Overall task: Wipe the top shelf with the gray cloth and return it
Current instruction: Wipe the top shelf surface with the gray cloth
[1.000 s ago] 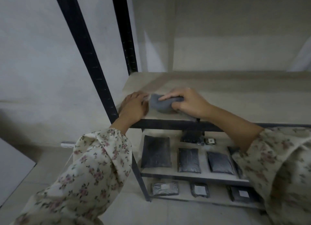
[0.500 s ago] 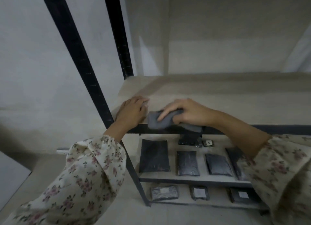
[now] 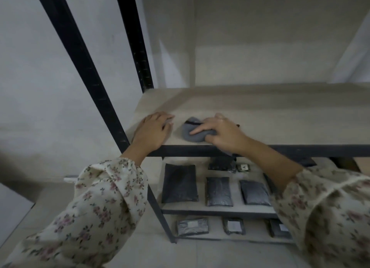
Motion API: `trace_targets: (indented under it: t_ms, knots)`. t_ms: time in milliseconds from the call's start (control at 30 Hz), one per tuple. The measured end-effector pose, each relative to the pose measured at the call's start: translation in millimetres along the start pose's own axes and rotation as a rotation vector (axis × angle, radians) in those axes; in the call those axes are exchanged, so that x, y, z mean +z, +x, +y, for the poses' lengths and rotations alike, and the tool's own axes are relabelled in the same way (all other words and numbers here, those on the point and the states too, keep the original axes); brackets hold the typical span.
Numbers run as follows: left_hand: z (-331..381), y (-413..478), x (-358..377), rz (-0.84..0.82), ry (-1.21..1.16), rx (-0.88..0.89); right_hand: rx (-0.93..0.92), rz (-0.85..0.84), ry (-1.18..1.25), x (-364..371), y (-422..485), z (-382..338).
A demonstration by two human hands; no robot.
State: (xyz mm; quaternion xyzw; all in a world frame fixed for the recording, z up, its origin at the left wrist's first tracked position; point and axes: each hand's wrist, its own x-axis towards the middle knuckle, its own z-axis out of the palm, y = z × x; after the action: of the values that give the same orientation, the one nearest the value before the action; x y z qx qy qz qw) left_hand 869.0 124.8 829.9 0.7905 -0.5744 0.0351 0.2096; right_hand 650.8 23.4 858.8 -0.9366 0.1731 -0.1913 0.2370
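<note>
The top shelf (image 3: 270, 117) is a pale wooden board in a black metal frame. A crumpled gray cloth (image 3: 191, 134) lies near its front left part. My right hand (image 3: 222, 134) presses down on the cloth's right side, fingers curled over it. My left hand (image 3: 153, 130) rests flat on the shelf's front left corner, a short gap left of the cloth, holding nothing.
Black upright posts (image 3: 84, 67) of the rack rise at the left. Lower shelves (image 3: 218, 207) carry several dark flat packets (image 3: 179, 184). Pale walls stand behind and to the left; the floor is light tile.
My right hand has slid the cloth back from the shelf's front edge and slightly rightward, opening a gap to the left hand. The left hand stays at the corner.
</note>
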Motion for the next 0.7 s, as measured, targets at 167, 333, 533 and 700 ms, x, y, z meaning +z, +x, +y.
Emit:
trace_targets:
  t_ms: [167, 333, 533, 700]
  knots:
    - [2, -6, -6, -0.030, -0.077, 0.006, -0.020, -0.157, 0.326, -13, -19, -27]
    - [1, -17, -12, 0.004, -0.148, -0.022, 0.279, 0.105, 0.207, -30, 25, 11]
    - [3, -24, -13, 0.144, -0.176, -0.132, 0.036, -0.060, -0.118, 24, 36, -15]
    - [6, -24, -18, 0.267, -0.399, -0.157, 0.190, 0.038, 0.272, 4, 74, -10]
